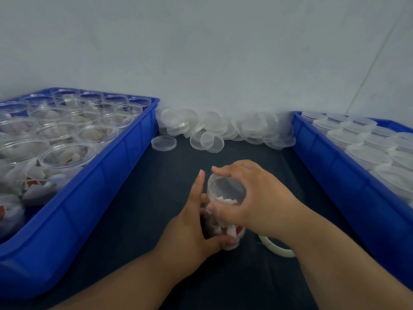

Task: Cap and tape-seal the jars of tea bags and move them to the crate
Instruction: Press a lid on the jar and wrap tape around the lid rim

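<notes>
A clear jar of tea bags [225, 220] stands on the dark cloth at the centre. My left hand [196, 222] holds its body from the left, thumb curled under the base, index finger straight up. My right hand [250, 198] grips the translucent cap [225, 186] on the jar's mouth, fingers curled round its rim. A roll of clear tape [277, 248] lies just right of the jar, partly hidden under my right wrist.
A blue crate [107, 175] on the left holds several uncapped jars of tea bags. Another blue crate [335, 166] on the right holds several capped jars. Loose caps [223, 128] are piled against the white wall at the back.
</notes>
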`<action>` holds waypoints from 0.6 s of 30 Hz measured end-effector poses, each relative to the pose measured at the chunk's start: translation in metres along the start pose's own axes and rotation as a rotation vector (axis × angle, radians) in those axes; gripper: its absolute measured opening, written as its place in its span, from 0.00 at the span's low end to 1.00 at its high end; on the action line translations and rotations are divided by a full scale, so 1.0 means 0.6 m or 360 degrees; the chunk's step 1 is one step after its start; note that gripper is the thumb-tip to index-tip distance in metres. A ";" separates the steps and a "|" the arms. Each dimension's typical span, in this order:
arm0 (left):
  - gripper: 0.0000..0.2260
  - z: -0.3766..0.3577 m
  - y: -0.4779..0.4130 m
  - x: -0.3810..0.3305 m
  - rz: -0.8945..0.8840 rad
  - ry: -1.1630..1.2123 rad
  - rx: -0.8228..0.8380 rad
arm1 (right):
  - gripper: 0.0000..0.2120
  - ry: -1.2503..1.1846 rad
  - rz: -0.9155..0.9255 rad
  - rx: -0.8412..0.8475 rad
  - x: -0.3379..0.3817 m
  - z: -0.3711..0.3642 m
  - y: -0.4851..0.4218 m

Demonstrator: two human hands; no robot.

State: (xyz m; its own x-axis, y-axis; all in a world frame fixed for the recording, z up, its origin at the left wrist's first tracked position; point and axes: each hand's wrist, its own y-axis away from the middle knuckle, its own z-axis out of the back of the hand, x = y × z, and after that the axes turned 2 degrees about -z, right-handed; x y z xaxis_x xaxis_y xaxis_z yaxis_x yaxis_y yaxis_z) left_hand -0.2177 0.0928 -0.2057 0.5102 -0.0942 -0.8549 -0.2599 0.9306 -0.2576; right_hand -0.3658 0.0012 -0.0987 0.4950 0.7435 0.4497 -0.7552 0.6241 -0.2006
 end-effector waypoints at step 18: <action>0.54 0.004 0.001 -0.012 0.0029 0.0016 0.0005 | 0.44 0.0583 -0.0071 0.0274 0.028 0.046 -0.016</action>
State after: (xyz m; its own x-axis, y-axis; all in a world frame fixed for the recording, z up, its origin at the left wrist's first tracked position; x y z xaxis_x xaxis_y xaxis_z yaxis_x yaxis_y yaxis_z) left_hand -0.2196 0.0951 -0.1986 0.4971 -0.0808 -0.8639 -0.2664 0.9334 -0.2405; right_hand -0.3622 0.0010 -0.0653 0.6257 0.7724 0.1089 -0.7750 0.6314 -0.0251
